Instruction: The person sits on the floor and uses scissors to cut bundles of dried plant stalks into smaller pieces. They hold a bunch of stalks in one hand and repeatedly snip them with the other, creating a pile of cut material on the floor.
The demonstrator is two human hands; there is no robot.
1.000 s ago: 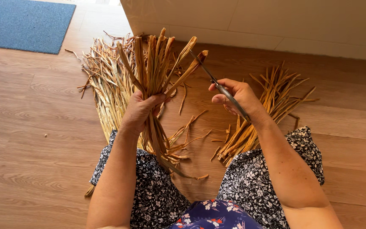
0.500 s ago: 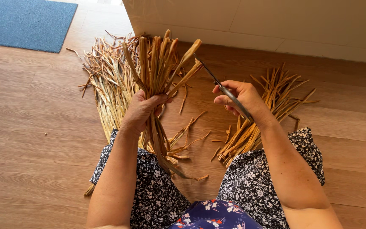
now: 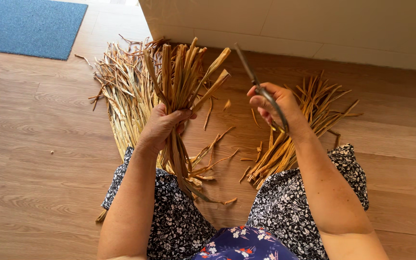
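Head view: hands grip leaf bundle [image 3: 181, 79] and scissors [image 3: 261, 89], bare floor [image 3: 34, 144] leftward.

No packages, labels, signs or screens in view.

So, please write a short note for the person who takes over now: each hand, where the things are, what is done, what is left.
Left hand: grips a bunch of dried leaf strips, upright, tops fanned out.
Right hand: holds scissors, blades closed and clear of the bunch.
Floor: loose pile of strips on the left, smaller bundle on the right, small cut bits between.
Done: some tips look cut.
Left: bunch tops are uneven.
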